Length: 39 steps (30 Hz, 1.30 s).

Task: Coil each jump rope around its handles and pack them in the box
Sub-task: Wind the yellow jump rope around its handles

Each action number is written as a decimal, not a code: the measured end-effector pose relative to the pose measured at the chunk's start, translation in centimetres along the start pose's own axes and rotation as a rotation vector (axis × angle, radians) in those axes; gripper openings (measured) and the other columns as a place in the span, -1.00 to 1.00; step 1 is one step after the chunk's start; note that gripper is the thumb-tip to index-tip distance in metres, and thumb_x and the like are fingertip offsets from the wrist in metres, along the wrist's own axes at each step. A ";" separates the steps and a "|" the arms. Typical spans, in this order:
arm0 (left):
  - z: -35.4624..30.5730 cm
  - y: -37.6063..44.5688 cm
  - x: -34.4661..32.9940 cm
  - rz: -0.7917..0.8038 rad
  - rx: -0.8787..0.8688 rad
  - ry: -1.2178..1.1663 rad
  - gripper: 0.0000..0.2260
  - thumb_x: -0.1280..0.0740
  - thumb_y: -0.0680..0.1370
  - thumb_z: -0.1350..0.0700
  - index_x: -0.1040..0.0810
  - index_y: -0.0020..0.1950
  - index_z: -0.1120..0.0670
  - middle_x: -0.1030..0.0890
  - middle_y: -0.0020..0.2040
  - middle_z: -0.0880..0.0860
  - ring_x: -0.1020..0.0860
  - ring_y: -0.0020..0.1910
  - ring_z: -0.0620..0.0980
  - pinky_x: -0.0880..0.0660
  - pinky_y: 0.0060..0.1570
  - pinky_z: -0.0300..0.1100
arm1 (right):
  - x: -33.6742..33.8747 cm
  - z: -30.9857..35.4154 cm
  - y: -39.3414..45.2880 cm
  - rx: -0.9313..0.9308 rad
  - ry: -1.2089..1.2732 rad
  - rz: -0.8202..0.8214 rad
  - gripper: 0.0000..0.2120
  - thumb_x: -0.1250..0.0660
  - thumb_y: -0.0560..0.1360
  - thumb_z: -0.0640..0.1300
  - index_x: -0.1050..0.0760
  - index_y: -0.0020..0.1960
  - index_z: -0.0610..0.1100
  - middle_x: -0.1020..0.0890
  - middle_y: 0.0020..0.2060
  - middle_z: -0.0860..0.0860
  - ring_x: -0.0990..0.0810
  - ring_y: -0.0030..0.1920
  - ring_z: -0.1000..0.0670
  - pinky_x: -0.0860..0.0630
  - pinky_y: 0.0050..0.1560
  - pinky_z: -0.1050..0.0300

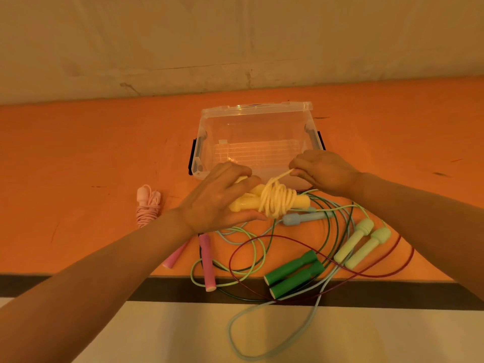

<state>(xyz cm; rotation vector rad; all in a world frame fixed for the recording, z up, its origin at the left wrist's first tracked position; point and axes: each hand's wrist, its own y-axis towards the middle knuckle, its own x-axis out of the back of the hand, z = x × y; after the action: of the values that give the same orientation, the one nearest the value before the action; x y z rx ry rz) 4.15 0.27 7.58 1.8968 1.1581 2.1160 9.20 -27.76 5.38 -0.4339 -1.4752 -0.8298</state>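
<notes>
two hands work just in front of the clear plastic box (255,132) on the orange table (78,153): the left hand (217,197) grips the yellow jump rope's handles (301,201), the right hand (323,170) pinches its cord end (281,176) taut above the coil (276,200). a coiled pink jump rope (148,205) lies to the left, with loose green handles (294,273) and tangled cords nearer the table edge.

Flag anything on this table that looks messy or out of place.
The loose ropes near the table's front edge are tangled together, and a pale blue loop hangs over that edge. The pink coiled rope lies outside the clear box.
</notes>
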 end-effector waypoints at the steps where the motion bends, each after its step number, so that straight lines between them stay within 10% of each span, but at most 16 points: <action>1: 0.0 0.0 0.0 -0.025 0.030 -0.007 -0.51 -0.36 0.49 -0.19 -0.44 0.22 0.15 -0.54 0.01 0.21 -0.50 -0.02 0.12 -0.41 0.04 -0.06 | -0.2 0.0 -0.1 -0.014 0.004 0.012 -0.49 0.07 0.59 0.14 -0.53 0.04 -0.17 -0.62 -0.15 -0.10 -0.57 -0.15 -0.17 -0.43 -0.15 0.04; 8: 0.4 -0.2 -0.2 -0.175 0.256 -0.046 -0.49 -0.36 0.49 -0.18 -0.57 0.14 0.26 -0.56 0.00 0.20 -0.51 -0.01 0.10 -0.42 0.06 -0.10 | -0.4 0.5 -0.2 -0.111 0.044 0.059 -0.61 -0.06 0.64 0.04 -0.41 0.26 -0.22 -0.56 -0.02 -0.17 -0.51 -0.01 -0.18 -0.23 -0.18 0.13; 20: 1.2 1.1 0.5 -0.388 0.774 -0.212 -0.54 -0.32 0.48 -0.17 -0.60 0.14 0.18 -0.55 -0.05 0.05 -0.48 -0.05 -0.10 -0.34 -0.03 -0.42 | -1.1 0.0 0.6 -0.257 0.136 0.122 -0.65 -0.01 0.63 0.08 -0.34 0.32 -0.03 -0.55 0.10 -0.06 -0.53 0.03 -0.13 -0.46 -0.06 -0.01; 29: 2.7 1.4 0.4 -0.358 0.983 -0.149 -0.66 -0.35 0.50 -0.18 -0.63 0.03 0.06 -0.57 -0.17 0.08 -0.43 -0.17 -0.07 -0.20 -0.16 -0.59 | -1.4 1.4 1.7 0.161 -0.043 -0.177 -0.62 -0.07 0.61 -0.03 -0.53 0.22 -0.19 -0.53 -0.28 -0.10 -0.50 -0.27 -0.14 -0.40 -0.44 0.07; 39: 3.7 1.8 -0.5 -0.065 1.217 0.102 -0.47 -0.24 0.42 -0.40 -0.60 0.13 -0.04 -0.61 -0.10 0.12 -0.57 -0.08 0.14 -0.40 -0.25 -0.12 | -0.9 2.9 2.0 0.222 0.090 -0.284 -0.63 -0.03 0.65 0.03 -0.52 0.15 -0.16 -0.55 -0.24 -0.09 -0.56 -0.34 -0.15 -0.45 -0.52 0.12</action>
<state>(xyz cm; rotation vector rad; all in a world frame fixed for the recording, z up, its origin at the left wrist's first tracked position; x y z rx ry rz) 8.25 0.49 8.05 1.9301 2.8955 1.5097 8.68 -24.18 5.19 -0.0197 -1.5450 -0.8826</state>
